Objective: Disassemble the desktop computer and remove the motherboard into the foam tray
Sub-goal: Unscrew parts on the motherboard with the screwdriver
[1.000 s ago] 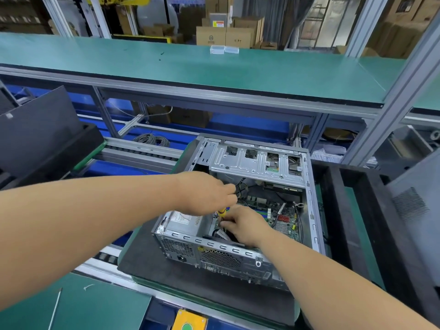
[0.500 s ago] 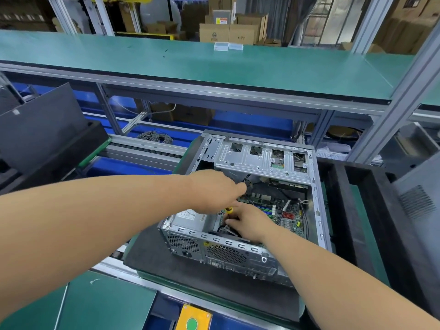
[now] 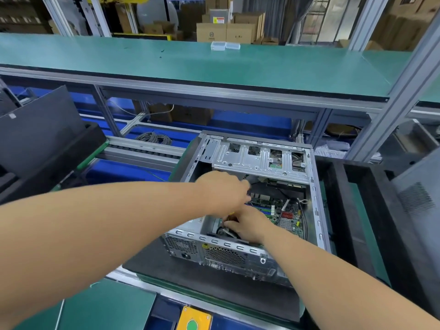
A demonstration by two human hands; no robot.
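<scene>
Fingers on both hands are curled down inside the open computer case [image 3: 240,256]. The right hand [image 3: 247,225] seems to grip something dark with a bit of yellow, too hidden to identify. The left hand [image 3: 223,191] covers its own fingertips, so can't tell its grip. The motherboard [image 3: 283,210] is still in the case, green, partly blocked.

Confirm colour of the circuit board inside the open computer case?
Green, with blue slots and a red part; the circuit board shows best in the head view.
</scene>
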